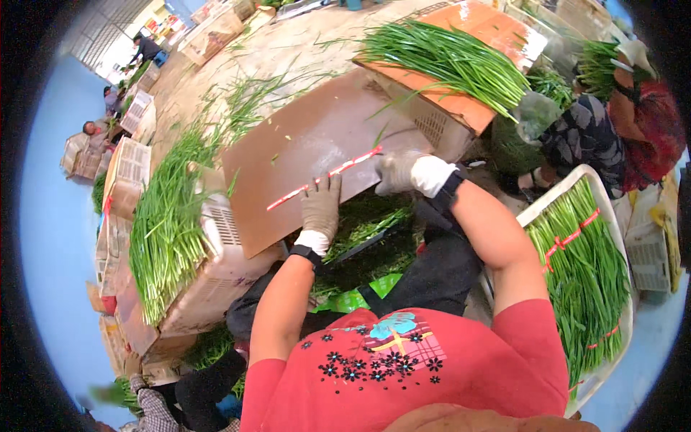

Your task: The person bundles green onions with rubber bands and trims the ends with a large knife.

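A brown board (302, 155) lies in front of me. Across it runs a thin red-and-white strip (284, 199), slanting up to the right. My left hand (320, 209), in a grey-brown glove, lies on the board with its fingers stretched over the strip. My right hand (400, 173), gloved too, is at the board's near right edge, just below the strip's right end. It is smeared by motion, so its finger pose and any hold are unclear. A few leaf scraps (274, 158) rest on the board.
Long green chives lie in a heap (173, 223) on the left and another (446, 61) on an orange board (497, 29). A white crate (625, 288) at right holds chives tied with red strips. Loose leaves fill a space below my board. Other people sit at both sides.
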`<state>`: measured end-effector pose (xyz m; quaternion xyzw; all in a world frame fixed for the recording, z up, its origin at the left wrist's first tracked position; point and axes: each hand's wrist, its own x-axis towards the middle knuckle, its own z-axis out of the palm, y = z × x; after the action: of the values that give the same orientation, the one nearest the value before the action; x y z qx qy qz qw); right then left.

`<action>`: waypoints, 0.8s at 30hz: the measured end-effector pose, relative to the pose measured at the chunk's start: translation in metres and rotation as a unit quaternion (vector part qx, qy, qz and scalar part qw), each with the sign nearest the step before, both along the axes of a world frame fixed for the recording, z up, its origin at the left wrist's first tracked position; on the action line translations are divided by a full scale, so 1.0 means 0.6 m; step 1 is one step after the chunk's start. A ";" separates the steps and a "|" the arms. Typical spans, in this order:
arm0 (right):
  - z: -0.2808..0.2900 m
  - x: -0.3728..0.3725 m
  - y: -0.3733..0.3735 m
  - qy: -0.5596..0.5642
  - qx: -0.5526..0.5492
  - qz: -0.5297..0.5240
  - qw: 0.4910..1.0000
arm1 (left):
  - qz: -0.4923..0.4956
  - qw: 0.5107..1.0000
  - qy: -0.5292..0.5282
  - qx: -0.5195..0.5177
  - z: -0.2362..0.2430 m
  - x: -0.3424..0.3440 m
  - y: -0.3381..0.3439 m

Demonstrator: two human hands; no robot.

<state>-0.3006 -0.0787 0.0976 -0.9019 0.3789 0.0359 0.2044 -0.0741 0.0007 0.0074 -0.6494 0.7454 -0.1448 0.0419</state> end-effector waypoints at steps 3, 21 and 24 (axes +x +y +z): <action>-0.014 0.006 0.002 0.002 0.012 0.004 1.000 | 0.006 0.999 0.002 0.048 0.030 -0.007 0.005; 0.078 -0.223 -0.099 0.057 -0.425 -0.224 0.875 | -0.160 0.913 0.270 0.260 -0.003 -0.199 0.041; 0.107 -0.313 -0.141 0.250 -0.294 -0.354 0.852 | -0.172 0.903 0.293 0.265 0.001 -0.200 0.038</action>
<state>-0.4885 -0.1632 0.1619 -0.6854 0.7036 0.0720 -0.1730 -0.1939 0.0237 0.0083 -0.4895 0.8348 0.2497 -0.0338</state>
